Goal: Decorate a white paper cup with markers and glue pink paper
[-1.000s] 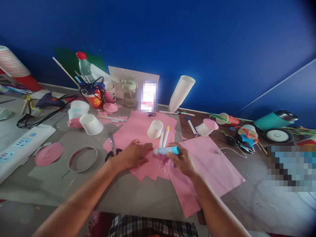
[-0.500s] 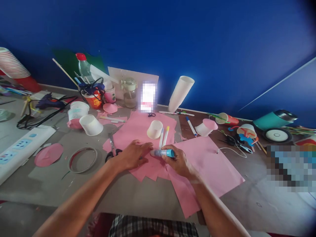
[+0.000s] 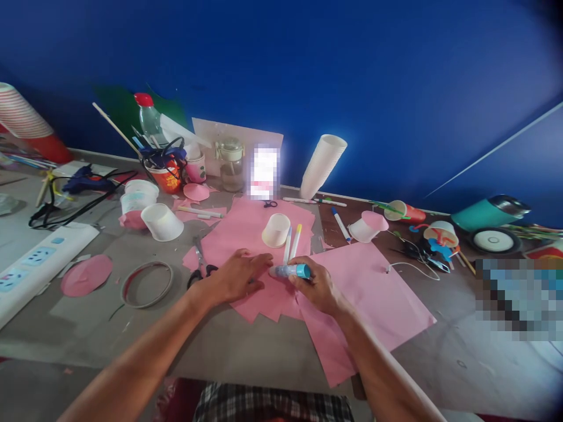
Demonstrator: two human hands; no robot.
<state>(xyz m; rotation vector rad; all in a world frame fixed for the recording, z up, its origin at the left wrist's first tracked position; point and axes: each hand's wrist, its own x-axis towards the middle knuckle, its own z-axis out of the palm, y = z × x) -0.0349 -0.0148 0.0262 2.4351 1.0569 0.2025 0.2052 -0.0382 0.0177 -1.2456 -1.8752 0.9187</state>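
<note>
My right hand (image 3: 317, 286) is closed round a clear glue stick (image 3: 288, 271) with a light blue end. Its tip points left, down at the pink paper (image 3: 264, 296). Just left of that tip, my left hand (image 3: 240, 275) rests on the pink paper with its fingers bent a little and the thumb apart. Whatever lies under its fingertips is hidden. Beyond the hands a white paper cup (image 3: 275, 230) lies tipped on the paper. Beside the cup are a white marker (image 3: 287, 246) and a yellow-tipped marker (image 3: 296, 244). Scissors (image 3: 200, 261) lie by my left wrist.
A roll of tape (image 3: 147, 285) and a power strip (image 3: 44, 264) lie to the left. More pink paper (image 3: 373, 287) spreads on the right. At the back stand a glass jar (image 3: 231, 164), a blurred bright screen (image 3: 264, 171) and stacked white cups (image 3: 323, 167).
The glue stick has shifted very slightly, with its blue end a touch higher. Both hands otherwise stay in almost the same place.
</note>
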